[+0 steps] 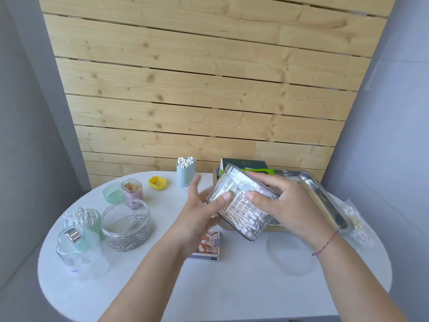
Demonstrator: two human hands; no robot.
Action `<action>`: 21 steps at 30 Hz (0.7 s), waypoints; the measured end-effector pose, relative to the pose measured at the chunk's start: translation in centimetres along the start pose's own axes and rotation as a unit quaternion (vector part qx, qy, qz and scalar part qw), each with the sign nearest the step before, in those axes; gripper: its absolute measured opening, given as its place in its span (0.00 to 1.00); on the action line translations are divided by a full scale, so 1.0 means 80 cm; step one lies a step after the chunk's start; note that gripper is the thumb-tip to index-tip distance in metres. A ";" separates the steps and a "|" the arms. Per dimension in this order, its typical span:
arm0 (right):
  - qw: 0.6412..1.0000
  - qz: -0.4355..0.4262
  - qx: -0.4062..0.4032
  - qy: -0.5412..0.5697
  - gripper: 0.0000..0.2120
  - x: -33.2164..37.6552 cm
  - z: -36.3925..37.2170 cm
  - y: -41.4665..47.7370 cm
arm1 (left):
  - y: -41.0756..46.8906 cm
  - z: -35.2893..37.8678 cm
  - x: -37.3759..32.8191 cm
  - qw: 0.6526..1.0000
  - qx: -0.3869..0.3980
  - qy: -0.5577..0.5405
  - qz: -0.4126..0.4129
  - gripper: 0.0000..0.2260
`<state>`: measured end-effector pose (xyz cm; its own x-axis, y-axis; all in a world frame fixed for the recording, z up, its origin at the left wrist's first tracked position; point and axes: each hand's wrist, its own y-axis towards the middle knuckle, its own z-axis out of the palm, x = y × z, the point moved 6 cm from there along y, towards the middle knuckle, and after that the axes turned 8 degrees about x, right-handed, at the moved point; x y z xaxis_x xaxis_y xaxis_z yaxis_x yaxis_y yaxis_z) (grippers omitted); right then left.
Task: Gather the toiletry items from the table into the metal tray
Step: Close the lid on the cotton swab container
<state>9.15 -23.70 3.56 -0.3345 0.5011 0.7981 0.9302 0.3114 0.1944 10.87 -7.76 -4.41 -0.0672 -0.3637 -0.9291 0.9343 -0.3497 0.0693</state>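
Both hands hold a clear box of cotton swabs [241, 212], tilted, just above the near left corner of the metal tray [322, 194]. My left hand [202, 212] grips its left side and my right hand [283, 203] covers its top right. A green box [243, 164] stands at the tray's far end. On the table's left are a blue holder of swabs [185, 170], a pink toothpick jar [132, 194], a green holder of swabs [84, 219] and a clear jar [81, 254]. A bag of swabs [355, 219] lies right of the tray.
The white oval table [209, 293] also carries a round clear tub of paper clips [126, 228], a yellow lid [157, 182], a green lid [112, 194], a small printed card box [207, 249] under my left wrist, and a clear lid [290, 254] at the front right. A wooden slat wall stands behind.
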 end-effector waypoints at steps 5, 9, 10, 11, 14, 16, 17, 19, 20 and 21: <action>0.996 -0.030 0.087 0.008 0.17 0.013 0.009 -0.002 | -0.011 0.014 -0.034 0.977 0.101 0.173 0.069 0.41; 0.998 -0.032 0.020 0.054 0.27 0.002 0.005 0.001 | -0.012 0.013 -0.039 0.978 0.087 0.170 0.085 0.29; 0.998 -0.036 0.030 0.041 0.34 0.000 0.007 0.001 | -0.012 0.009 -0.039 0.983 0.063 0.151 0.088 0.26; 0.998 -0.042 0.054 0.006 0.41 0.001 0.011 -0.002 | -0.011 0.003 -0.038 0.987 0.040 0.130 0.085 0.24; 0.985 -0.040 0.108 -0.126 0.58 -0.001 0.026 -0.012 | -0.008 -0.009 -0.031 0.994 0.025 0.086 0.057 0.24; 0.982 -0.057 0.075 -0.161 0.58 0.000 0.028 -0.013 | -0.008 -0.008 -0.028 0.995 0.036 0.080 0.039 0.24; 0.983 -0.069 0.049 -0.162 0.55 0.002 0.027 -0.012 | -0.007 -0.008 -0.025 0.996 0.040 0.076 0.032 0.24; 0.985 -0.081 0.018 -0.149 0.50 0.002 0.024 -0.011 | -0.007 -0.005 -0.023 0.996 0.040 0.074 0.026 0.22; 0.986 -0.085 0.011 -0.146 0.49 0.001 0.023 -0.011 | -0.006 -0.005 -0.023 0.996 0.041 0.074 0.026 0.21; 0.985 -0.090 0.006 -0.147 0.48 0.001 0.023 -0.011 | -0.006 -0.004 -0.023 0.996 0.042 0.073 0.025 0.20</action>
<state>7.99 -22.44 2.41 -0.5254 0.6480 0.5515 0.8502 0.4257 0.3097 10.64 -6.65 -2.88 0.0356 -0.2559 -0.9660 0.9026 -0.4067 0.1410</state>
